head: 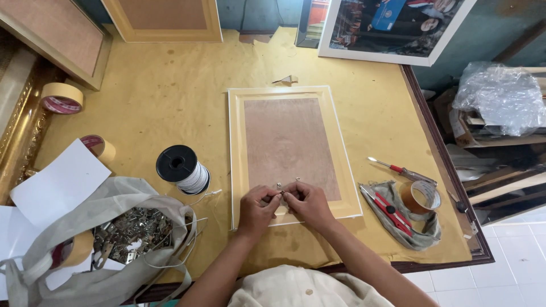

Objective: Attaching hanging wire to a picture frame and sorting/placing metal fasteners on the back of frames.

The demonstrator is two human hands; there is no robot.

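Note:
A picture frame (293,96) lies face down on the table, its brown backing board up and its pale yellow border around it. My left hand (257,209) and my right hand (310,203) meet over the frame's near edge. Together they pinch a small metal hanger (282,194) with their fingertips. Another small metal piece (279,185) sits on the backing board just above the fingers. A thin white cord runs from the spool (183,167) toward my left hand.
A cloth bag of several metal hangers (132,226) lies at the left with tape rolls (61,98) and white paper. At the right are a screwdriver (401,169), a red cutter (392,211), brown tape (421,196) on a rag. Framed pictures lean at the back.

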